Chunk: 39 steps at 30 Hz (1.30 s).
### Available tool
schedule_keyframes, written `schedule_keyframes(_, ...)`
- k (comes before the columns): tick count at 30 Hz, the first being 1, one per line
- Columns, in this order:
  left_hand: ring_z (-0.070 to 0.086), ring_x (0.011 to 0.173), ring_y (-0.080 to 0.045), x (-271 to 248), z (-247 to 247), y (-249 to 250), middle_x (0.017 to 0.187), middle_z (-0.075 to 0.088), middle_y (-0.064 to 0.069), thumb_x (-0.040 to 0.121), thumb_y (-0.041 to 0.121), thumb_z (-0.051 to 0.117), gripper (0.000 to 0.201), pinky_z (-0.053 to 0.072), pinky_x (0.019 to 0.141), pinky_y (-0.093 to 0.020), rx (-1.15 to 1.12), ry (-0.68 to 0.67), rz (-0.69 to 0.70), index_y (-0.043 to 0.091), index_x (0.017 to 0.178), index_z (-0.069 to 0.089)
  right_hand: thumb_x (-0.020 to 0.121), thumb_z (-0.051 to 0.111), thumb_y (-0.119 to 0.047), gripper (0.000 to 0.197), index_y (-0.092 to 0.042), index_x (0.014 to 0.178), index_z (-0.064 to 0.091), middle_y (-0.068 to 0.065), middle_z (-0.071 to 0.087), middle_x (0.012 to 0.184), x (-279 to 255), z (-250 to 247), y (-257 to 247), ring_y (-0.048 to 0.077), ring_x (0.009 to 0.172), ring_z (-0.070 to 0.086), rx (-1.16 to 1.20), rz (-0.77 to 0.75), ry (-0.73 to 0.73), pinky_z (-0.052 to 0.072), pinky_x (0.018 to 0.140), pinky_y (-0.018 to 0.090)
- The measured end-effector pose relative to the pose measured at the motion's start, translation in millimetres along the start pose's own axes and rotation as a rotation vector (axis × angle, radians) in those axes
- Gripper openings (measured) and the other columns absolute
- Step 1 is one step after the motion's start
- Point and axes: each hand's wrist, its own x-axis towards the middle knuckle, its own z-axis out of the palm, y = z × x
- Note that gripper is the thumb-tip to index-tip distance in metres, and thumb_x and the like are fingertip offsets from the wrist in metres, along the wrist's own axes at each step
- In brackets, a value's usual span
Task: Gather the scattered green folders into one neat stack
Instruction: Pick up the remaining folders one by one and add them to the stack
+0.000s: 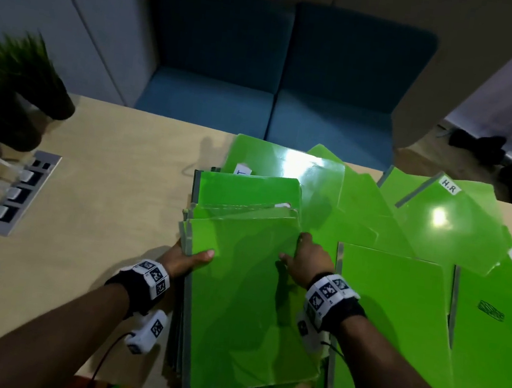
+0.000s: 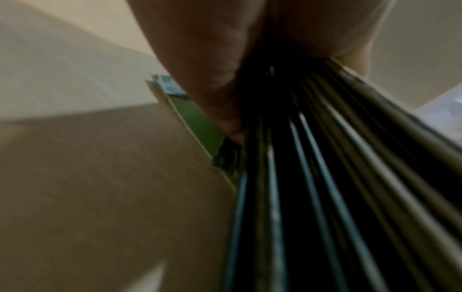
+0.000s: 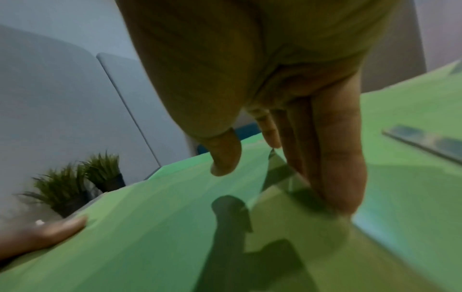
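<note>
A pile of green folders [image 1: 243, 306] lies in front of me on the wooden table [image 1: 104, 174]. My left hand [image 1: 187, 259] grips the pile's left spine edge, thumb on top and fingers underneath; the left wrist view shows the grey spines [image 2: 312, 177] held in that hand [image 2: 212, 69]. My right hand [image 1: 308, 259] rests on the top folder's right edge with straight fingers [image 3: 337, 158] pressing down on the top folder [image 3: 150, 227]. More green folders lie fanned out to the right: one beside the pile [image 1: 395, 310], one labelled "H.R" [image 1: 449, 225], one behind [image 1: 285, 162].
A potted plant [image 1: 12, 80] stands at the table's far left corner, with a socket strip [image 1: 20, 192] and plugged cables set into the table below it. A blue sofa [image 1: 281, 67] sits behind the table. Bare table lies left of the pile.
</note>
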Motion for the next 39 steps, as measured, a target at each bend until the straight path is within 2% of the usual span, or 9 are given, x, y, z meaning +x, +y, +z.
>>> schedule_keyframes(5, 0.031, 0.141, -0.031, 1.2, 3.0, 5.2, 0.157, 0.025, -0.013, 0.059, 0.066, 0.076, 0.124, 0.027, 0.115, -0.047, 0.008, 0.027, 0.035, 0.016, 0.153, 0.013, 0.091, 0.051, -0.056, 0.062, -0.016, 0.136, 0.038, 0.012, 0.043, 0.142, 31.8, -41.3, -11.3, 0.031, 0.127, 0.046, -0.196, -0.15, 0.147, 0.044, 0.101, 0.051)
schedule_keyframes(9, 0.032, 0.141, -0.03, 2.4, -1.5, 6.0, 0.156, 0.028, -0.01, 0.063, 0.059, 0.078, 0.119, 0.026, 0.115, -0.043, 0.013, 0.019, 0.03, 0.016, 0.152, 0.012, 0.087, 0.055, -0.054, 0.075, -0.037, 0.15, 0.017, -0.001, 0.005, 0.161, 54.6, -41.3, -33.7, 0.034, 0.146, 0.015, -0.216, -0.419, -0.035, 0.034, 0.106, 0.063)
schedule_keyframes(12, 0.048, 0.129, -0.027, 10.8, -5.6, -3.7, 0.148, 0.043, -0.007, 0.039, 0.077, 0.079, 0.135, 0.036, 0.111, -0.047, -0.05, 0.034, 0.0, 0.024, 0.15, 0.023, 0.086, 0.056, -0.056, 0.067, -0.034, 0.144, 0.032, 0.002, 0.026, 0.151, 45.2, -25.4, -39.6, 0.034, 0.139, 0.022, -0.229, -0.409, 0.02, 0.039, 0.103, 0.059)
schedule_keyframes(16, 0.054, 0.125, -0.023, 16.6, -3.9, -20.1, 0.141, 0.052, 0.002, 0.048, 0.075, 0.078, 0.114, 0.042, 0.107, -0.049, -0.04, 0.079, 0.005, 0.032, 0.144, 0.033, 0.088, 0.051, -0.058, 0.05, -0.019, 0.12, 0.048, 0.005, 0.042, 0.125, 29.1, -2.9, -33.7, 0.031, 0.125, 0.033, -0.079, -0.269, 0.19, 0.044, 0.101, 0.05)
schedule_keyframes(24, 0.06, 0.117, -0.03, 28.7, 10.5, -40.8, 0.137, 0.057, -0.005, 0.04, 0.074, 0.083, 0.12, 0.05, 0.094, -0.052, -0.043, 0.18, -0.061, 0.03, 0.141, 0.034, 0.093, 0.057, -0.036, 0.046, -0.008, 0.129, 0.054, 0.017, 0.032, 0.145, 30.6, -14.9, -31.9, 0.036, 0.133, 0.031, 0.17, -0.056, 0.187, 0.031, 0.111, 0.042)
schedule_keyframes(30, 0.071, 0.093, -0.025, 8.7, 9.1, -28.9, 0.102, 0.075, 0.003, 0.043, 0.063, 0.088, 0.069, 0.056, 0.086, -0.05, -0.146, 0.193, 0.037, 0.043, 0.104, 0.064, 0.09, 0.066, -0.024, 0.049, -0.019, 0.136, 0.053, 0.009, 0.055, 0.138, 23.1, -22.0, 21.8, 0.027, 0.124, 0.054, 0.612, -0.122, 0.23, 0.043, 0.104, 0.037)
schedule_keyframes(34, 0.071, 0.092, -0.03, 2.7, 8.7, -28.1, 0.103, 0.074, -0.007, 0.045, 0.053, 0.091, 0.073, 0.056, 0.084, -0.049, -0.257, 0.234, 0.063, 0.023, 0.105, 0.064, 0.083, 0.065, -0.011, 0.049, -0.006, 0.131, 0.054, 0.023, 0.048, 0.136, 12.4, -34.4, 115.8, 0.04, 0.126, 0.046, 0.503, 0.255, 0.57, 0.039, 0.106, 0.046)
schedule_keyframes(37, 0.068, 0.095, -0.036, -6.9, 8.6, -19.6, 0.105, 0.071, -0.017, 0.075, 0.013, 0.079, 0.04, 0.056, 0.077, -0.04, -0.339, 0.255, 0.128, 0.008, 0.111, 0.062, 0.08, 0.07, -0.031, 0.075, -0.008, 0.143, 0.036, 0.022, 0.026, 0.153, -5.6, -25.6, 182.2, 0.038, 0.142, 0.023, 0.432, 0.679, 0.452, 0.026, 0.112, 0.054)
schedule_keyframes(39, 0.066, 0.099, -0.037, -11.2, 1.0, -20.6, 0.106, 0.069, -0.019, 0.08, 0.002, 0.072, 0.038, 0.054, 0.081, -0.041, -0.352, 0.269, 0.157, 0.005, 0.116, 0.06, 0.079, 0.073, -0.044, 0.09, -0.008, 0.147, 0.028, 0.022, 0.019, 0.155, -16.1, -17.8, 203.8, 0.04, 0.143, 0.019, 0.447, 0.722, 0.37, 0.025, 0.113, 0.055)
